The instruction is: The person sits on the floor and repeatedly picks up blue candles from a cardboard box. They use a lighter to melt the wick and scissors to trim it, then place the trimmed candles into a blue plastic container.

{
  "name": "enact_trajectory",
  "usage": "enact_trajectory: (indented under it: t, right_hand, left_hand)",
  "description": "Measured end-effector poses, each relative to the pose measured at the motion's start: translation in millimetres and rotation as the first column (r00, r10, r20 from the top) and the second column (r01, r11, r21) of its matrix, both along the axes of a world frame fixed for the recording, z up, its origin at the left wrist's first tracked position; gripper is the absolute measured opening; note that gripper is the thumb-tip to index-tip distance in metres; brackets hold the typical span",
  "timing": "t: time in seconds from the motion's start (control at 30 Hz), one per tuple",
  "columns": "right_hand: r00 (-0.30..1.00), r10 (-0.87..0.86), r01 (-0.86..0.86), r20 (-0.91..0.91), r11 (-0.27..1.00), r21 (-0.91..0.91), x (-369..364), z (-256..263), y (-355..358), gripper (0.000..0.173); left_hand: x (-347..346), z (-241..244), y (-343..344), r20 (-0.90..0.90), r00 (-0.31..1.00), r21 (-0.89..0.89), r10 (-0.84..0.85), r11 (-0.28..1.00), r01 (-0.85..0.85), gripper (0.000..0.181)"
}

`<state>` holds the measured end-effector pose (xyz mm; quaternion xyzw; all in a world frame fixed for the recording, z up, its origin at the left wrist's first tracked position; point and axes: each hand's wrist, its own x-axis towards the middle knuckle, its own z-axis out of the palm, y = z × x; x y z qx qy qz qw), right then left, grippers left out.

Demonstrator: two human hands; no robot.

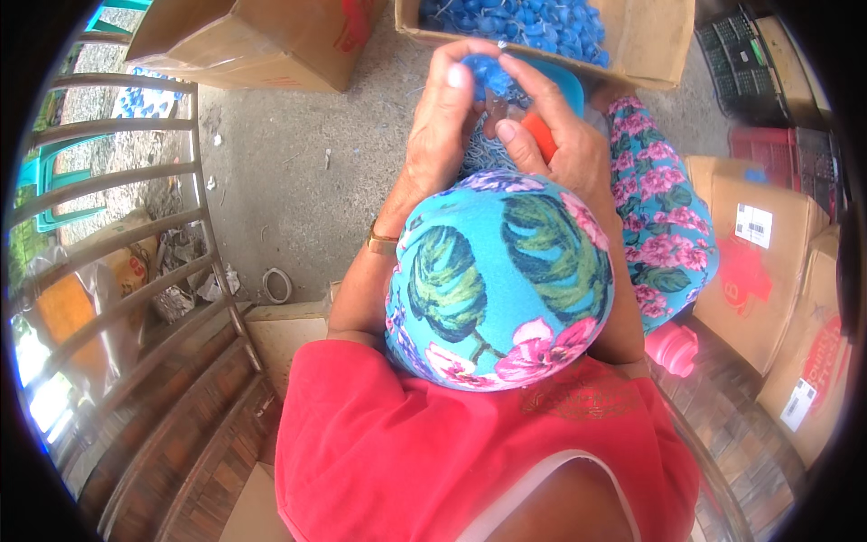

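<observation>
My left hand holds a small blue piece up in front of my raised knee, thumb and index finger around it. My right hand meets it there, with the index fingertip at the edge of the piece. A bright orange object, maybe a tool handle, lies in the right palm under the thumb; the rest of it is hidden. Short white strands stick up at the top of the blue piece. Below the hands is a heap of bluish-grey strings, partly covered by my knee. A turquoise tub shows behind the right fingers.
An open cardboard box of blue pieces with white strings stands just ahead. Another carton is at its left. Wooden railings run along the left. Labelled cartons and a pink bottle are at the right.
</observation>
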<state>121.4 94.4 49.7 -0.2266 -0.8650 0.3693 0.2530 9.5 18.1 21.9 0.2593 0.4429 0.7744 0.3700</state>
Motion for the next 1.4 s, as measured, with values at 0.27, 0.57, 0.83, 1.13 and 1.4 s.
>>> enact_trajectory:
  t: [0.27, 0.57, 0.83, 1.13, 1.4]
  right_hand:
    - [0.996, 0.038, -0.031, 0.085, 0.996, -0.085, 1.8, 5.3, 0.4, 0.046]
    - [0.996, 0.062, -0.050, 0.057, 0.983, -0.179, 4.6, -1.1, 0.8, 0.041]
    - [0.995, 0.096, -0.098, -0.021, 0.978, -0.185, 5.7, -8.2, 5.1, 0.047]
    - [0.996, 0.049, -0.041, 0.070, 0.993, -0.115, 9.3, 4.4, 1.6, 0.048]
    - [0.999, 0.037, -0.039, -0.020, 0.992, -0.121, 7.4, 1.9, 0.7, 0.041]
  left_hand:
    - [-1.5, 4.3, 9.4, -0.152, 0.967, -0.224, 0.205, 0.946, -0.236, 0.045]
    - [1.2, 3.6, 15.5, -0.253, 0.932, -0.170, 0.261, 0.936, -0.308, 0.045]
    - [0.3, 10.6, 16.9, -0.185, 0.949, -0.248, 0.253, 0.923, -0.295, 0.051]
    - [-5.6, 5.8, 16.9, -0.431, 0.873, -0.174, 0.230, 0.928, -0.330, 0.052]
    - [-2.9, 16.8, 12.3, -0.328, 0.935, -0.292, 0.132, 0.927, -0.234, 0.051]
